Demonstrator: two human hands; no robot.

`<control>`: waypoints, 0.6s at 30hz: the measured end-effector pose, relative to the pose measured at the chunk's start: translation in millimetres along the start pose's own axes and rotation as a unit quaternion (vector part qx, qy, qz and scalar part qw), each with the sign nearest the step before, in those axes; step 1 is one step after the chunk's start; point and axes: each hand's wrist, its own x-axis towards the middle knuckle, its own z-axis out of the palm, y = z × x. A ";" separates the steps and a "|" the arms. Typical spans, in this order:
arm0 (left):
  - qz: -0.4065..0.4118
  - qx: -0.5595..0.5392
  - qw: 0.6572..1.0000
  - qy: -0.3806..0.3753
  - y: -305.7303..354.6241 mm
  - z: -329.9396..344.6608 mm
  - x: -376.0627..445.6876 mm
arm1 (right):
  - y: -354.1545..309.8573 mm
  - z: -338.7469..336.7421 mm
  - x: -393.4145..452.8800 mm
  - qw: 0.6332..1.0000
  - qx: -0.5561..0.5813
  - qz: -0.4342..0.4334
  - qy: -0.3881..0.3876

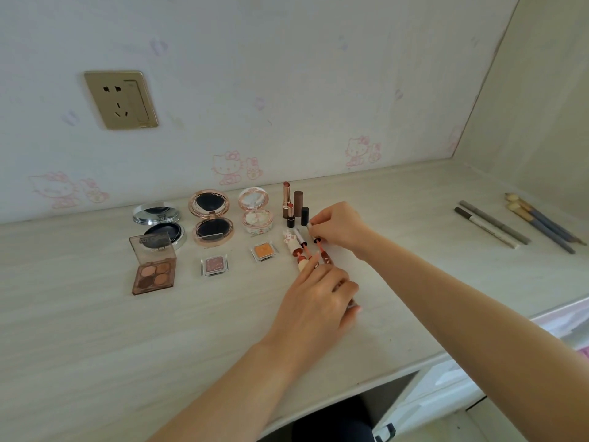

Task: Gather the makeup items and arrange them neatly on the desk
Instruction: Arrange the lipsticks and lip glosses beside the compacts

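On the pale wood-grain desk (95,330), three round compacts stand open in a row near the wall. The silver compact (158,223) holds a dark pan, the rose-gold compact (212,217) shows a dark mirror above and a dark pan below, and the floral white compact (256,210) holds a pale patterned powder. In front of them lie an open brown eyeshadow quad (154,266) with four brown and peach pans under its clear raised lid, a small clear pot of pink shimmer (214,265), and another of orange shadow (263,251).

To the right of the compacts, two uncapped lipsticks (287,202) stand upright beside their dark caps (301,208). Just in front, slim lip-gloss wands (301,240) and decorated tubes lie close together. The right hand (341,229) pinches the top of one wand with curled fingertips. The left hand (318,298) rests over the tubes, its fingers bent around one, though the grip is partly hidden.

Well apart at the far right lie grey eyebrow pencils (492,226) and blue-handled brushes (541,223).
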 end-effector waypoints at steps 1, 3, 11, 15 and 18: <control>-0.001 -0.002 1.000 0.003 -1.0 0.7 0.3 | -0.6 -0.2 1.1 1.000 -0.006 -0.002 0.002; -0.005 -0.007 1.000 0.008 -2.5 1.8 0.9 | -1.5 -0.1 3.2 1.000 -0.022 -0.004 0.008; -0.009 -0.016 1.000 0.021 -4.0 2.6 0.2 | -3.2 5.6 5.7 0.998 -0.054 -0.036 0.009; -0.012 -0.017 1.000 0.023 -3.9 2.0 -0.7 | -1.6 7.2 6.5 0.999 -0.035 -0.040 0.010; -0.013 -0.016 1.000 0.020 -4.3 0.7 -0.4 | -1.1 5.8 5.2 0.998 -0.036 -0.041 0.006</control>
